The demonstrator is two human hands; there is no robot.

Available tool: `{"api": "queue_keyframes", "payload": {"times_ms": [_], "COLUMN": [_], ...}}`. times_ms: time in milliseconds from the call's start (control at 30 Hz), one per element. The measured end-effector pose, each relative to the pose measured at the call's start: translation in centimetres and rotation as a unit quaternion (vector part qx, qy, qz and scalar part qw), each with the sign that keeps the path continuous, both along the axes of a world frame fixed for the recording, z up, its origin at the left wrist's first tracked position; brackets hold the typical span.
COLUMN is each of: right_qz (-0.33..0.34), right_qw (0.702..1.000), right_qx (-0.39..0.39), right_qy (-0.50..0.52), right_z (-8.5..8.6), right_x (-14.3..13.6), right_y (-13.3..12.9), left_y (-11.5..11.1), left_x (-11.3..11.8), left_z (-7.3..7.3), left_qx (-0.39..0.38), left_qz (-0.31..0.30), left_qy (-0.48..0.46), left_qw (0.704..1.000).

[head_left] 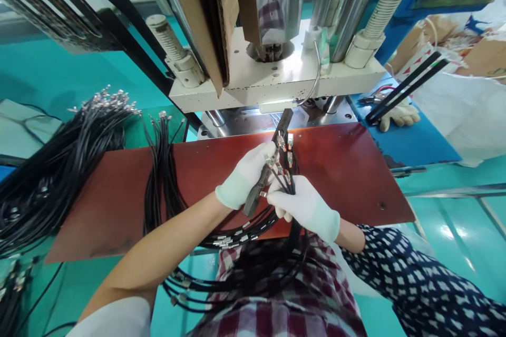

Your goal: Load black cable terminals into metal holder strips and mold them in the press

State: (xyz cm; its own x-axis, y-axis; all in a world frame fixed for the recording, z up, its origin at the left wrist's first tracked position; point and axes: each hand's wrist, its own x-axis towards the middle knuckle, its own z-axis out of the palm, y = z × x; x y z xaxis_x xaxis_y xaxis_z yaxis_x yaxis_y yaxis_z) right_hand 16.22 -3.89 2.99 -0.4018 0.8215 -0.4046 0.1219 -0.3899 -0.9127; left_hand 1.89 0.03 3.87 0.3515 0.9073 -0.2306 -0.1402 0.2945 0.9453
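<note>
At far left, a big heap of black cables with bright metal ends, beside the reddish tabletop. Looks bendable, and heavy if taken all together; best lifted by a fistful around the middle, well clear of the ends. Just to the right, on the tabletop, a smaller bunch, ends pointing away; likely light and springy.

Toward the middle, left grip, gloved in white, closed around the dark bar. Tilted above the tabletop, in front of the machine, far end to the right. Probably stiff and fairly light; best taken from its long sides, near the middle, leaving room for the small metal plugs crowded along its right side. Seated in the bar or only resting against it: cannot tell. Hard-looking but perhaps easily bent; better pinched by the cable just behind than by the tip.

Next, right grip, gloved too, closed on the held cables just behind the plugs, exact fingertip contact hidden. Likely slick and flexible, with some pull from the loops below.

Farther right, on a blue board, a pale glove.
</note>
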Motion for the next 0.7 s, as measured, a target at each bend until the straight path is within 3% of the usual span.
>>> {"api": "queue_keyframes", "payload": {"times_ms": [133,233,400,500,600,700], "right_qz": [-0.015,-0.018,-0.038,-0.069,-0.181,-0.198], "right_qw": [1.0,0.999,0.999,0.997,0.977,0.967], "right_qx": [-0.017,-0.01,0.001,0.027,0.092,0.051], "right_qy": [-0.012,-0.026,-0.01,0.007,0.067,0.153], "right_z": [0.5,0.5,-0.9,-1.5,-1.3,-0.9], "right_x": [-0.4,-0.5,-0.8,-0.9,-0.8,-0.1], "right_y": [0.2,0.1,-0.3,-0.5,-0.3,0.4], "left_y": [0.0,0.0,-0.1,-0.1,0.1,0.3], "left_x": [0.2,0.3,0.2,0.1,-0.1,-0.4], "left_z": [-0.2,-1.2,-2.0,-1.6,-1.2,-1.1], "left_qx": [0.034,0.108,0.225,0.213,0.143,0.102], "left_qz": [0.031,0.069,0.106,0.082,0.06,0.032], "left_qy": [0.03,0.076,0.175,0.166,0.112,0.094], "left_qw": [0.998,0.989,0.953,0.959,0.982,0.99]}}
